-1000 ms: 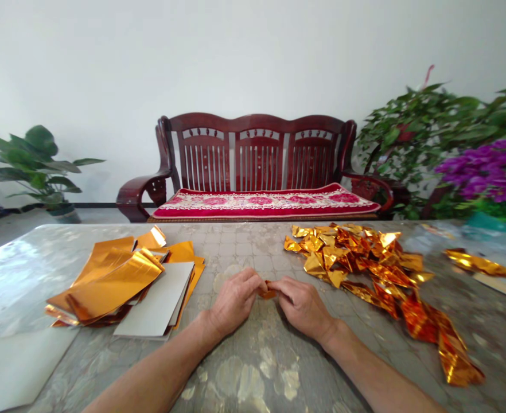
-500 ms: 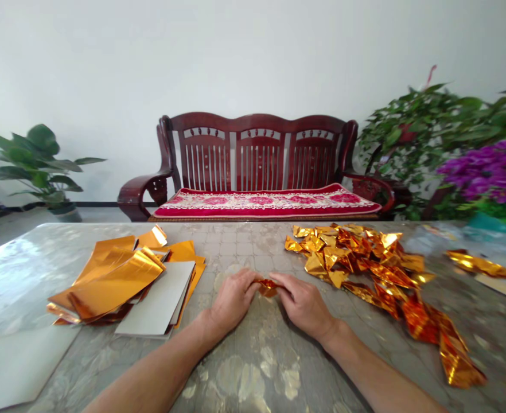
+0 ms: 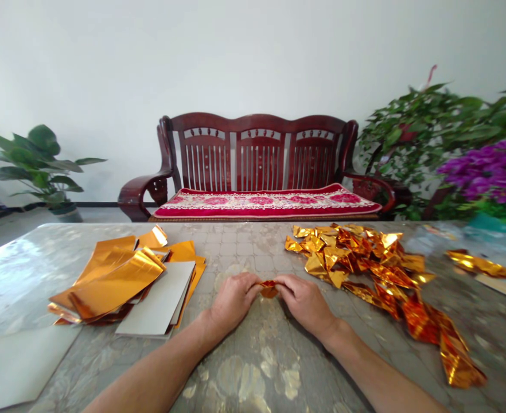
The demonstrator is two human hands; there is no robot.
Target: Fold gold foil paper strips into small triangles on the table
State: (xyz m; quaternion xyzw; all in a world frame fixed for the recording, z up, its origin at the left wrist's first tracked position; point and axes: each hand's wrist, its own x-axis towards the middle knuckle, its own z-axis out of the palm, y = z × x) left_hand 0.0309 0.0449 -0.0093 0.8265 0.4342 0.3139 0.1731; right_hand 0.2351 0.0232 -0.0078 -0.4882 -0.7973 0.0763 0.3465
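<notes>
Pinching a folded gold foil piece [image 3: 269, 289], left hand [image 3: 234, 301] curled on one end, right hand [image 3: 305, 304] on the other

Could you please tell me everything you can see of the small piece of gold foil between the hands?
The small piece of gold foil is shiny and orange-gold, with a metallic look. It is folded or crumpled into a compact shape, though its exact folds are too small to tell. The left hand and right hand pinch it from either side, low over the table.
</notes>
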